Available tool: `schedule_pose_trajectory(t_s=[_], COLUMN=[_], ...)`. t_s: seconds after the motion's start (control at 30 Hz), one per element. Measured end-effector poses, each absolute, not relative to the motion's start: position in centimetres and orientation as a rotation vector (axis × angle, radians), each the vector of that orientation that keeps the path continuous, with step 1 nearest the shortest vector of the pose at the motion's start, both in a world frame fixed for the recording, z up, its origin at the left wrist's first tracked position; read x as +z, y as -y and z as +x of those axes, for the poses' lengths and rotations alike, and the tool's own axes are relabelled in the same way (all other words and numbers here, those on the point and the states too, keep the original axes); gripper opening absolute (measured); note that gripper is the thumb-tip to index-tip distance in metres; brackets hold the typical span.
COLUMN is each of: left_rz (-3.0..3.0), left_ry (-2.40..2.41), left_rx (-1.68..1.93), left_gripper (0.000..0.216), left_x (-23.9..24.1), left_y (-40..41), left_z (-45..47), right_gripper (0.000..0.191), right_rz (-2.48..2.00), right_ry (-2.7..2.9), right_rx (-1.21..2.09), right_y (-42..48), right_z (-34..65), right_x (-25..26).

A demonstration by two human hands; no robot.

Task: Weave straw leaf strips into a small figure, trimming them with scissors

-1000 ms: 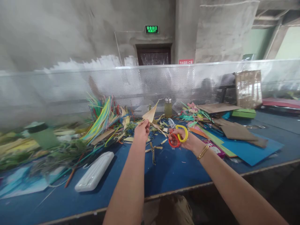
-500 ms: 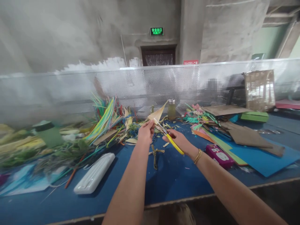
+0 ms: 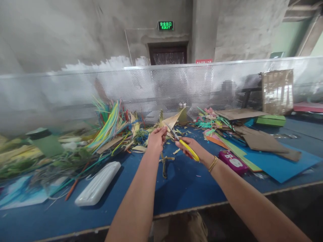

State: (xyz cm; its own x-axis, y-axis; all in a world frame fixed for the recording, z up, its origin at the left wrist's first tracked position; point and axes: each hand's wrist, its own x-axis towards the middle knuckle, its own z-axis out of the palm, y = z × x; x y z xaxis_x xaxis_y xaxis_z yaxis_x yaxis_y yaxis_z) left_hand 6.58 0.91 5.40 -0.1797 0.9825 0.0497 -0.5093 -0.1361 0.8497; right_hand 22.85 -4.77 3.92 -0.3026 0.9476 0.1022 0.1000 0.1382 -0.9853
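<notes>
Pinched in my left hand (image 3: 156, 138) is a pale dried husk leaf (image 3: 174, 118), its pointed tip slanting up to the right. My right hand (image 3: 191, 148) grips yellow-handled scissors (image 3: 188, 149), and their blades lie against the lower edge of the leaf close to my left fingertips. Whether the blades are parted is hard to make out. Below the hands, a small cross-shaped figure of knotted husk (image 3: 164, 164) rests on the blue tabletop (image 3: 181, 191). Leaf scraps (image 3: 139, 148) are scattered behind my left hand.
Bundled colored strips (image 3: 109, 122) and a green container (image 3: 45, 142) stand left, behind a white plastic case (image 3: 98, 183). On the right lie a purple packet (image 3: 232, 162), blue sheets (image 3: 282, 164) and brown cardboard (image 3: 264, 141). A perforated metal screen (image 3: 174, 84) runs along the back.
The view has shifted slightly, so the table's contents appear a little higher and further left. Both hands keep hold of the leaf and scissors, the blades still at the leaf.
</notes>
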Motion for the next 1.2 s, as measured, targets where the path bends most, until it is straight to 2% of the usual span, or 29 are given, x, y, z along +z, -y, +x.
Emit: schedule_pose_trajectory(t_s=[0.6, 1.2], left_rz=[0.714, 0.696], left_ry=[-0.838, -0.828], left_rx=[1.644, 1.631], left_gripper=[0.026, 0.016], left_x=[5.4, 5.74], left_y=[-0.69, -0.37], left_z=[7.09, 7.14], right_gripper=[0.036, 0.034], right_rz=[-1.05, -1.102], right_ry=[1.541, 1.54], right_rx=[1.283, 1.245], right_y=[5.0, 5.04], right_z=[22.86, 22.97], right_x=[3.74, 3.63])
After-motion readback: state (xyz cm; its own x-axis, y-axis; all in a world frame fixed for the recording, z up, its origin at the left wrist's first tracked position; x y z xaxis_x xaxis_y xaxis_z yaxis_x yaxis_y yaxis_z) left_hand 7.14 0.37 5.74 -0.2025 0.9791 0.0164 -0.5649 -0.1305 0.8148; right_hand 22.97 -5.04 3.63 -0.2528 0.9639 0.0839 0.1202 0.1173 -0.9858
